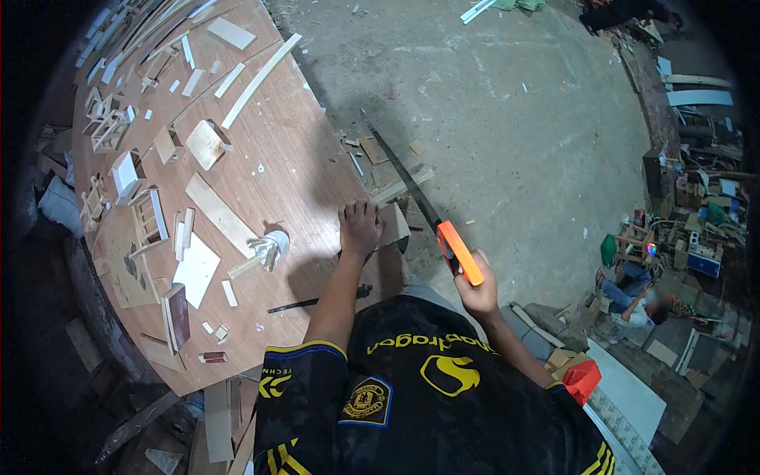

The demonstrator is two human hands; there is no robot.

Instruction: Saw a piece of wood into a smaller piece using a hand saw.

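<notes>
My right hand (478, 286) is wrapped round the orange handle of a handsaw (412, 188). Its long dark blade slants up and to the left, over the floor beyond the table's edge. My left hand (361, 227) has its fingers curled over a short piece of wood (393, 225) at the right edge of the table; the hand covers part of that wood. The saw's blade passes to the right of this piece, apparently apart from it. Left of my left hand stands a whitish cup (274, 247) with a stick or brush in it.
The brown table (277, 182) carries several loose strips, a long board (222, 214), a white panel (197, 271) and small wooden chair-like pieces (127, 174). A thin black tool (317, 302) lies near my left forearm. Offcuts litter the floor; a person (631, 301) sits far right.
</notes>
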